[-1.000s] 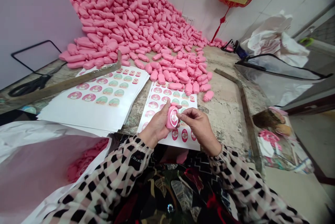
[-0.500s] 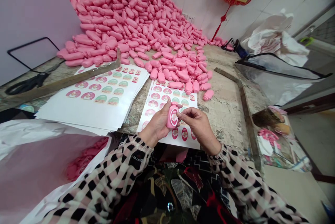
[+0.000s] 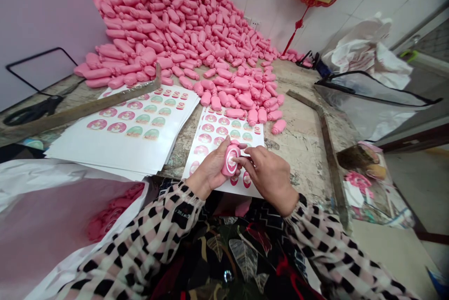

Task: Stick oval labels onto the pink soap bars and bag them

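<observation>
Gripping bottle (image 3: 230, 161) in left hand (image 3: 210, 169), right fingers (image 3: 245, 160) closed, pressing sticker (image 3: 231, 161). Best rubbed outward from centre, edges last, bottle kept steady.

Right hand (image 3: 271, 176) now turned palm-down, fingers (image 3: 245, 159) pressing onto sticker face of pink bottle (image 3: 230, 162); bottle tilted slightly.

Pink bottle (image 3: 230, 161) w/ white label, pink bottle pile (image 3: 182, 33), black-pink-white checked sleeves (image 3: 157, 239).
</observation>
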### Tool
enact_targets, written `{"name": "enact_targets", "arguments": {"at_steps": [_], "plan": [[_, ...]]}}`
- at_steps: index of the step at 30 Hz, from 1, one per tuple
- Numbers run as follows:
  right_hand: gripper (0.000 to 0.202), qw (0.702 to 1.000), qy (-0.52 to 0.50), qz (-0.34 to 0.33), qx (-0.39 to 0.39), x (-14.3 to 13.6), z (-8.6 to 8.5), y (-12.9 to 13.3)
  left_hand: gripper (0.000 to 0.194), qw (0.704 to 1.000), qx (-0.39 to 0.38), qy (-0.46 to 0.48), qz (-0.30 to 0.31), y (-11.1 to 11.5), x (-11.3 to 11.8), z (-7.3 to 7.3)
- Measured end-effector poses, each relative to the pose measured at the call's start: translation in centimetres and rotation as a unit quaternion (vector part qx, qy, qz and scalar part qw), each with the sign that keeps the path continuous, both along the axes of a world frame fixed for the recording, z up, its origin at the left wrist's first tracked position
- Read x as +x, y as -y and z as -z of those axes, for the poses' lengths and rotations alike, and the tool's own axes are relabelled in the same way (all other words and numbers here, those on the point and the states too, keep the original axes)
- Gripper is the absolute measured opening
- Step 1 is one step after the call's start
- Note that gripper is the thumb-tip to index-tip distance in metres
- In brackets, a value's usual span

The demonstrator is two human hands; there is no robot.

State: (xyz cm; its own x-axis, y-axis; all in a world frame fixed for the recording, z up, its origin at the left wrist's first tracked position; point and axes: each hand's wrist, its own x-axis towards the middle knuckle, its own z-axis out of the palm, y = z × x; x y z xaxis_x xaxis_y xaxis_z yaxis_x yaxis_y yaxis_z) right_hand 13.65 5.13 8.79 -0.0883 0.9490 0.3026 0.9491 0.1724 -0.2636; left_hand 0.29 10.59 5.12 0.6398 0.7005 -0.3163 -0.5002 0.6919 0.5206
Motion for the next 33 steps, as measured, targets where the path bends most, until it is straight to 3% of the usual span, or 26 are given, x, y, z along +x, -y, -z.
{"name": "enact_targets", "arguments": {"at_steps": [2, 5, 9, 12, 18, 24, 28, 33], "plan": [[0.030, 1.000, -0.002, 0.003, 0.005, 0.1, -0.2, 0.2, 0.035, 1.000, -0.015, 0.018, 0.007, 0.1, 0.0, 0.2], [0.030, 0.985, -0.162, 0.035, -0.037, 0.0, 0.7, -0.2, 0.030, 1.000, -0.025, 0.015, -0.009, 0.3, 0.2, 0.3], [0.034, 0.884, -0.449, 0.087, -0.093, -0.7, 2.0, -1.3, 0.034, 1.000, 0.003, -0.031, -0.004, 0.7, 0.6, -0.1], [0.032, 0.817, -0.565, 0.085, -0.080, -1.1, 1.9, -1.7, 0.040, 0.999, 0.015, -0.045, 0.012, 0.9, 0.7, -0.3], [0.035, 0.741, -0.634, 0.042, -0.217, -1.1, 2.0, -1.2, 0.048, 0.997, 0.033, -0.065, 0.006, 1.0, 0.3, -0.2], [0.033, 0.724, -0.663, 0.073, -0.178, -0.8, 2.7, -1.3, 0.031, 0.989, 0.106, -0.034, 0.093, 1.9, -1.3, -0.3], [0.035, 0.709, -0.670, 0.074, -0.207, -0.8, 2.9, -1.4, 0.055, 0.983, 0.122, 0.000, 0.138, 2.2, -2.4, 0.1], [0.036, 0.685, -0.687, 0.080, -0.228, -0.7, 3.2, -1.3, 0.062, 0.977, 0.107, 0.057, 0.175, 2.3, -3.2, 0.4]]}}
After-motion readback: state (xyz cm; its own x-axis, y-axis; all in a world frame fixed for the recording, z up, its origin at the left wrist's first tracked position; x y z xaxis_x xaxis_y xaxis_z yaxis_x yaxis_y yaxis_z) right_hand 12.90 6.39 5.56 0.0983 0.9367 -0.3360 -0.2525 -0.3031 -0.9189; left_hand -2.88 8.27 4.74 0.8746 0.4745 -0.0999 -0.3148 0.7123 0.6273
